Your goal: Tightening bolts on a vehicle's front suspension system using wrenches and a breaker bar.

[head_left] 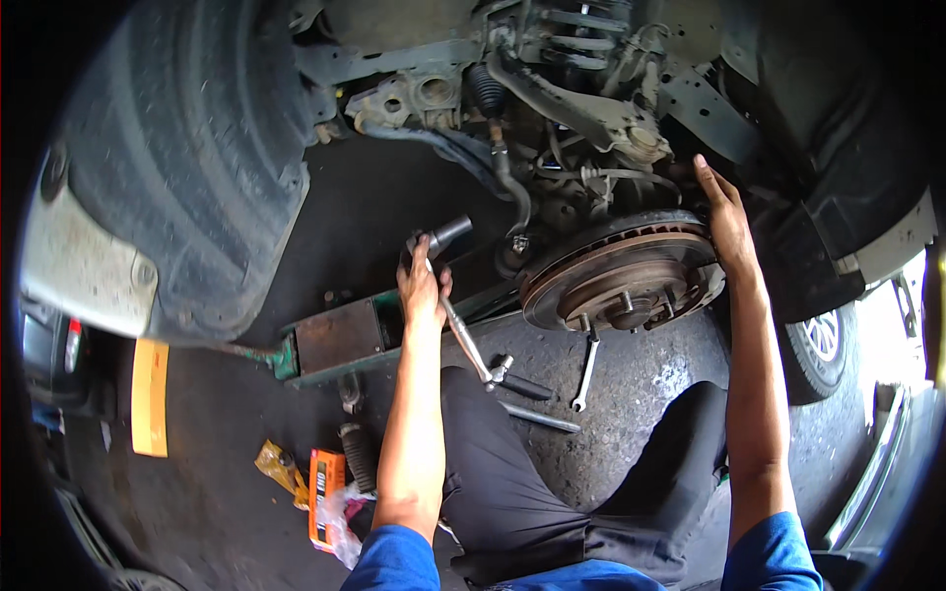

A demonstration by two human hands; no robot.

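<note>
My left hand (422,294) is closed around a ratchet wrench (461,333) with a long chrome handle. A dark grey socket (452,231) sticks out past its fingers, to the left of the tie rod end (517,202) and its nut, and apart from them. At the right, my right hand (729,225) lies against the outer edge of the rusty brake disc (631,261), fingers stretched out and holding nothing. Wheel studs point toward me from the disc hub (628,313). Above it are the control arm (572,103) and a coil spring (586,39).
A green floor jack (340,340) lies under the car. On the floor are a combination wrench (587,376), a black-handled tool (524,385), a metal bar (540,418), an orange box (323,492) and a yellow packet (280,467). A wheel (824,350) stands at the right.
</note>
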